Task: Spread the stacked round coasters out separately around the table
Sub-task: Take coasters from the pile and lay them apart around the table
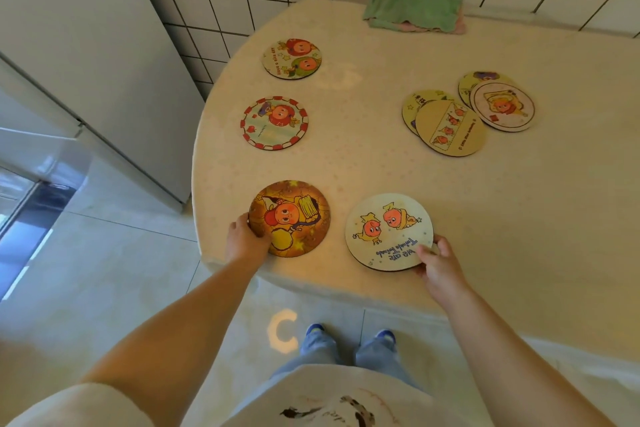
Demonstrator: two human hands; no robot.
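Note:
My left hand (246,240) grips the near-left rim of an orange coaster (294,217) lying near the table's front-left edge. My right hand (438,262) pinches the near-right rim of a cream coaster (384,229) with two cartoon figures, beside it on the right. Two single coasters lie along the left edge: a red-bordered coaster (274,123) and, farther back, a pale coaster (292,58). On the right, several coasters overlap in two small piles: a tan coaster (450,128) on top of one pile, a white coaster (502,106) on top of the other.
The round cream table (346,156) stands against a tiled wall. A folded green cloth (414,12) lies at the table's back edge. A white cabinet (86,62) stands close to the table on the left. My feet (349,333) are on the tiled floor below the front edge.

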